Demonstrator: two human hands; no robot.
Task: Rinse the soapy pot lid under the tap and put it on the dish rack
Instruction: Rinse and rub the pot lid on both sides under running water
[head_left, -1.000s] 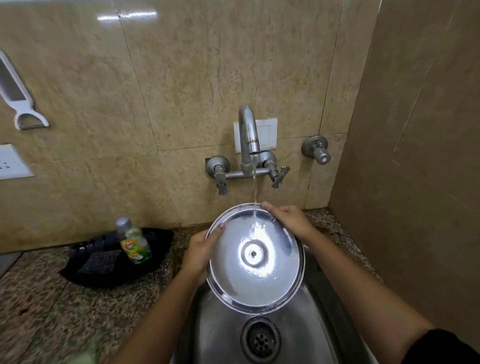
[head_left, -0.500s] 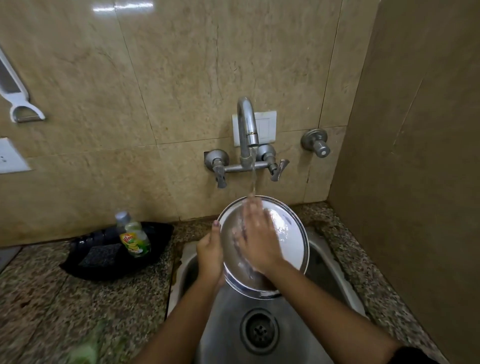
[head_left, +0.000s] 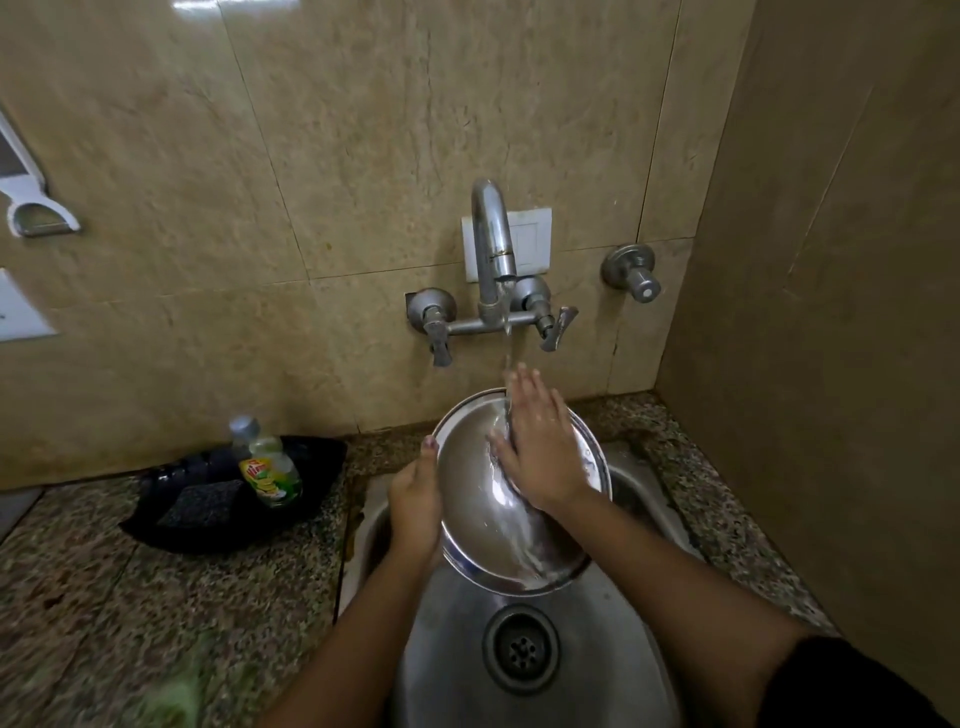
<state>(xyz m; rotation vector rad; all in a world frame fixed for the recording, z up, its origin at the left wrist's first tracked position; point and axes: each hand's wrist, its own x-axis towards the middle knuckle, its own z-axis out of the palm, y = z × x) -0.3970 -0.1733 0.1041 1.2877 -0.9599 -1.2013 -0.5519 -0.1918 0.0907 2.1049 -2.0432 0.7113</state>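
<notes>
Just right of the frame's centre, we see the steel pot lid (head_left: 478, 499) held tilted over the sink (head_left: 457, 639), its far rim raised toward the wall. The left hand (head_left: 415, 501) grips the lid's left edge, thumb up along the rim and fingers curled out of sight behind it. The right hand (head_left: 540, 447) lies flat and open on the lid's face, fingers spread and pointing up toward the tap (head_left: 491, 249), holding nothing. A thin stream of water runs from the spout onto the fingertips and upper part of the lid, then down its surface. Below the lid sits the sink's drain (head_left: 521, 649). At lower left, on the speckled counter (head_left: 156, 597), a black tray (head_left: 306, 506) holds a bottle of dish soap (head_left: 267, 467) and a dark scrub pad (head_left: 200, 501). We can find no dish rack.
</notes>
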